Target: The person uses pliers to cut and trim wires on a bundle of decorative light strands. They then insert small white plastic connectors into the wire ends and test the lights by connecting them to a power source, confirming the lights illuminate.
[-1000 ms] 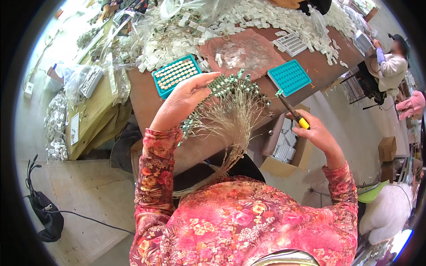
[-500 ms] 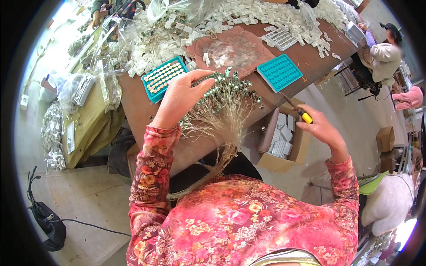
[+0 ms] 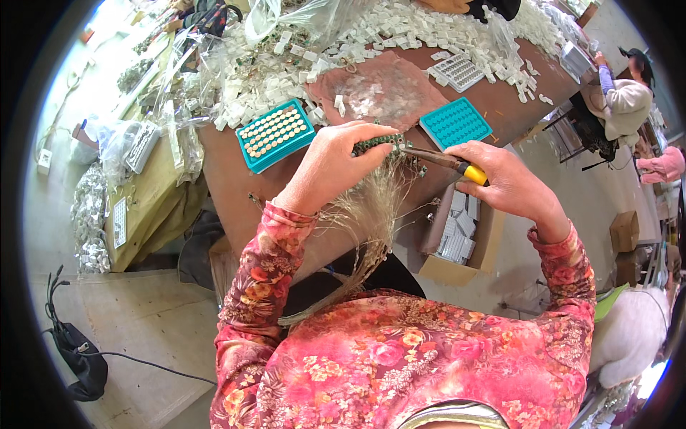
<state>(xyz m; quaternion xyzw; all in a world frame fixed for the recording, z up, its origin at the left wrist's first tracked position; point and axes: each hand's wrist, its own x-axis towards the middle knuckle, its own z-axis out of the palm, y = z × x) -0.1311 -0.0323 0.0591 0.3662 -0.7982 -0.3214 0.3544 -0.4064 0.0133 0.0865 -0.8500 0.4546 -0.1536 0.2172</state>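
A small assembly workshop, by the look of it — a long brown workbench point(image 3: 236, 179) heaped with small white plastic parts point(image 3: 400, 28) and clear plastic bags point(image 3: 179, 79); two teal sorting trays point(image 3: 275, 134) with rows of holes sit on it, one filled with round pieces; a cardboard box point(image 3: 457, 236) of white parts stands beside the bench; other workers point(image 3: 625, 100) sit at the far end — bare concrete floor point(image 3: 150, 329) below.

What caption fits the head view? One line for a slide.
Left hand grips a wire bundle while right hand applies a yellow-handled tool.
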